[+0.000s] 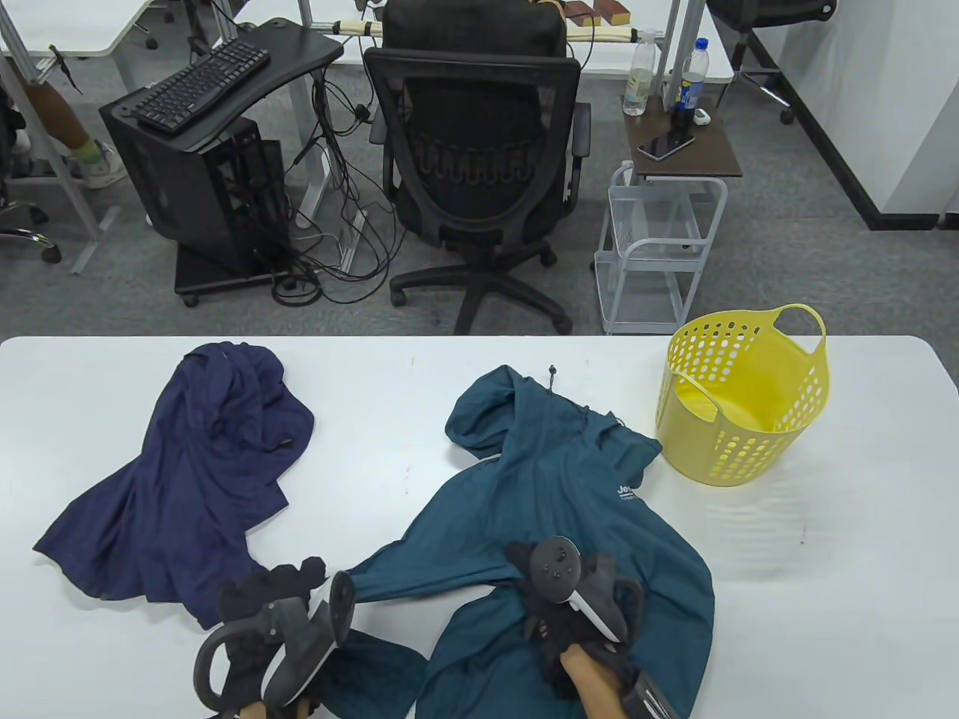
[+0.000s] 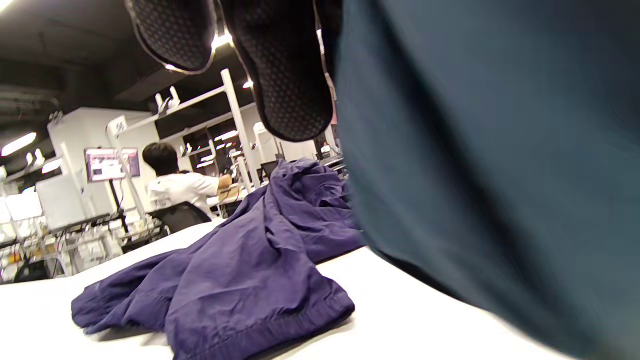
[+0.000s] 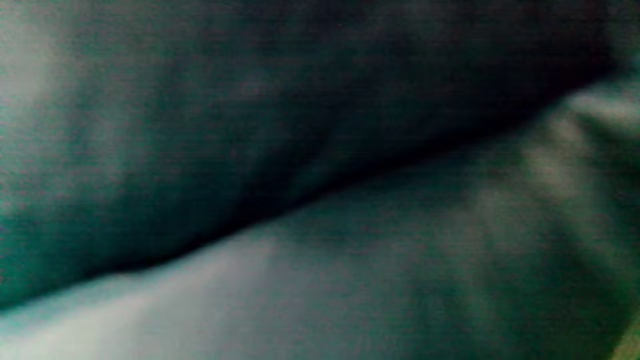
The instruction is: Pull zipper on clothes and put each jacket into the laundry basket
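Two jackets on the white table: one navy jacket at nine o'clock, one teal jacket dead centre. One yellow laundry basket at three o'clock. Two gloved hands down at six o'clock, the left hand and the right hand, one tracker on each. Behind the table, up at twelve: one black office chair, one keyboard, two bottles on one small side table, one phone there too. One seated person in the left wrist view.
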`<action>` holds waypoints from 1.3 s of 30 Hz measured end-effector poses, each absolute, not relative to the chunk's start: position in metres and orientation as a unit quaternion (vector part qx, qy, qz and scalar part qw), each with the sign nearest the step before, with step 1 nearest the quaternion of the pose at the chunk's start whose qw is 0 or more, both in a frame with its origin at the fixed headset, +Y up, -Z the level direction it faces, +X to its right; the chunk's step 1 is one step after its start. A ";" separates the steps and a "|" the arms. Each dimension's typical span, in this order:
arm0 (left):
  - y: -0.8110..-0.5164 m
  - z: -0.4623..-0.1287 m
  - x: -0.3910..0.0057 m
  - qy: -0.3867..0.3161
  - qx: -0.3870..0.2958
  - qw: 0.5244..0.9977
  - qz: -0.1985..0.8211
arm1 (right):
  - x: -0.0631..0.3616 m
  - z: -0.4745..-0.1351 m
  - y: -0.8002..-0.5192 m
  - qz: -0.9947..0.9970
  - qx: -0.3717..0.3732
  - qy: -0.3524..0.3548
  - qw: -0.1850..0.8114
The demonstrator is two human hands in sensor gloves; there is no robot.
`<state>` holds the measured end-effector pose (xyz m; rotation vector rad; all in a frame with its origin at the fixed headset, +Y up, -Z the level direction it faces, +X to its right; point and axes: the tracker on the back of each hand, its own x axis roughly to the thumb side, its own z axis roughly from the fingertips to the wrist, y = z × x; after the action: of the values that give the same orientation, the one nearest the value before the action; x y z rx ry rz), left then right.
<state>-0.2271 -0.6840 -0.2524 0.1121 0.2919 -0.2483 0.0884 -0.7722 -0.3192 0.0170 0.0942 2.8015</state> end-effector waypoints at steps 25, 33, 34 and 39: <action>-0.728 -0.233 -0.346 0.320 -0.326 0.875 -0.160 | 0.063 -0.312 -0.779 0.990 0.042 0.085 0.100; -0.705 -0.243 -0.275 0.107 -0.318 0.942 -0.027 | 0.063 -0.313 -0.769 0.963 0.091 0.223 0.121; -0.699 -0.245 -0.264 0.091 -0.298 0.950 -0.027 | 0.064 -0.313 -0.762 0.957 0.101 0.232 0.143; -0.671 -0.258 -0.217 0.046 -0.168 0.984 0.035 | 0.089 -0.307 -0.712 0.942 0.127 0.171 0.258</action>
<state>-0.2165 -0.6715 -0.2585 -0.3377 0.0934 0.0697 0.0890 -0.7124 -0.3074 0.3443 0.4632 2.5558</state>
